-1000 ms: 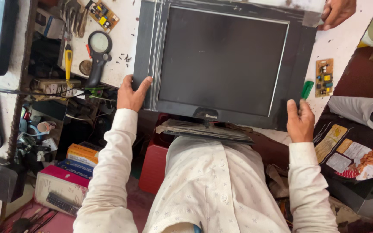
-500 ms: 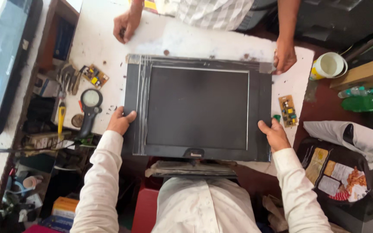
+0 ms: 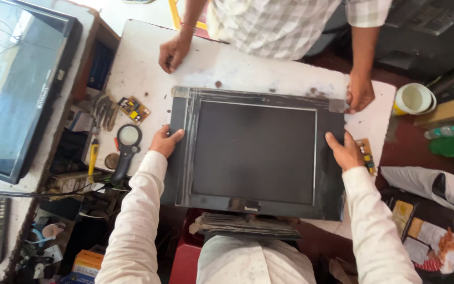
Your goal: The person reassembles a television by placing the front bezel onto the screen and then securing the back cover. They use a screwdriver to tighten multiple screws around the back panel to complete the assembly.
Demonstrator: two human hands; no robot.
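White workbench [image 3: 148,68], empty cup [image 3: 413,98], hand-gripped monitor [image 3: 253,152]

Both hands, left hand [image 3: 165,142] and right hand [image 3: 347,152], have slid farther up the monitor's [image 3: 253,152] sides.

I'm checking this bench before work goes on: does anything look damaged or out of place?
The black monitor overhangs the white table toward the wearer. Tape strips run along its top and left bezel. Nothing looks spilled.
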